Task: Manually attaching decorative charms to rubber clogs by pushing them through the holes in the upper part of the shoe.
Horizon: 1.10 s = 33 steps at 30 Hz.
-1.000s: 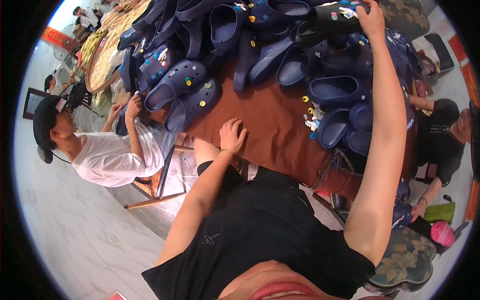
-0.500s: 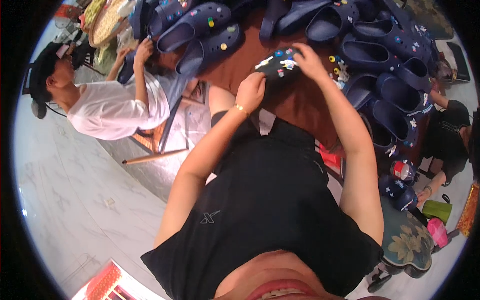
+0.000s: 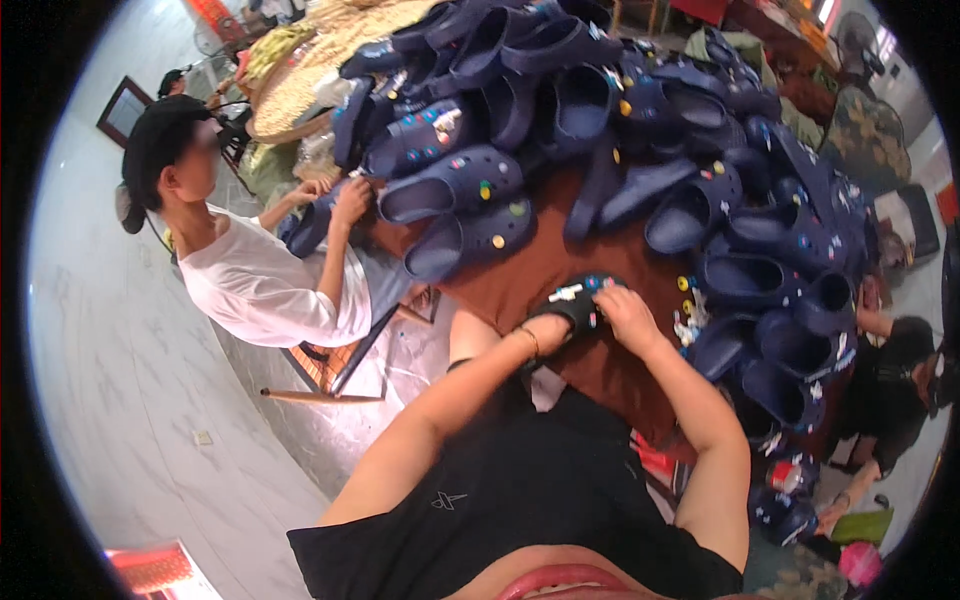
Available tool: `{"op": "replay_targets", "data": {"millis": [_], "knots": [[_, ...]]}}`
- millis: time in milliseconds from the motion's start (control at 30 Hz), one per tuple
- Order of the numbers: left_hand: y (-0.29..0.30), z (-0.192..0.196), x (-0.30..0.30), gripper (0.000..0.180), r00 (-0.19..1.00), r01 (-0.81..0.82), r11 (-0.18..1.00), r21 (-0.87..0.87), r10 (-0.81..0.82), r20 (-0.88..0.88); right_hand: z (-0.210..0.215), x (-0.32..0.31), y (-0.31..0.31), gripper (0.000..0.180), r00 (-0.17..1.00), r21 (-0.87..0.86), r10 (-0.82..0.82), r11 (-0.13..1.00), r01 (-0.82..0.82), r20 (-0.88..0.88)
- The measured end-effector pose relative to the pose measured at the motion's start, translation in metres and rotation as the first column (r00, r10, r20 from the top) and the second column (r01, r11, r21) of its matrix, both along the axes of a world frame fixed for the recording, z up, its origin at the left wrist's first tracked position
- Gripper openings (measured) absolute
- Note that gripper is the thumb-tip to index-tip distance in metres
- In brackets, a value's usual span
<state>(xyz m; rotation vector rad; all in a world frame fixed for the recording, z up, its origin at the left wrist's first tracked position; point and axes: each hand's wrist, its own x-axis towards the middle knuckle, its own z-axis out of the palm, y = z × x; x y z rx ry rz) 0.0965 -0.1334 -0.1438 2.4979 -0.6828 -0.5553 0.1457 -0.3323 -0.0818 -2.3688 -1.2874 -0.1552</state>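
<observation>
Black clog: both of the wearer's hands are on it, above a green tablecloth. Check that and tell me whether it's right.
Not quite: the head view shows a brown tablecloth, not green. The left hand and right hand are on the black clog.

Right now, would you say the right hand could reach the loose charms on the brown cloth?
Probably yes: only bare cloth separates the right hand from the charms, though it is occupied at the black clog.

Both arms [image 3: 440,395] bent; left hand [image 3: 548,331] partly hidden, right hand [image 3: 625,315] fingers curled.
</observation>
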Motion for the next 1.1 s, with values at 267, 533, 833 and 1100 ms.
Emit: {"op": "replay_targets", "data": {"millis": [267,533,833,1100], "knots": [[0.029,0.028,-0.022,0.039,0.969,-0.248,0.955,-0.166,0.244,-0.044,-0.001,-0.005,0.013,0.024,0.964,0.028,-0.101,0.993,0.111,-0.246],[0.029,0.052,-0.018,0.044,0.978,-0.198,0.963,-0.183,0.206,0.024,0.007,0.027,0.041,0.033,0.976,0.083,-0.191,0.976,0.200,-0.100],[0.024,0.028,-0.014,0.041,0.962,-0.246,0.959,-0.138,0.225,-0.153,-0.008,0.022,0.042,0.027,0.974,-0.029,-0.225,0.974,0.224,-0.033],[0.025,0.012,-0.016,0.044,0.969,-0.238,0.951,-0.199,0.247,0.020,0.017,0.044,0.054,0.027,0.965,-0.265,-0.180,0.956,0.126,-0.191]]}}
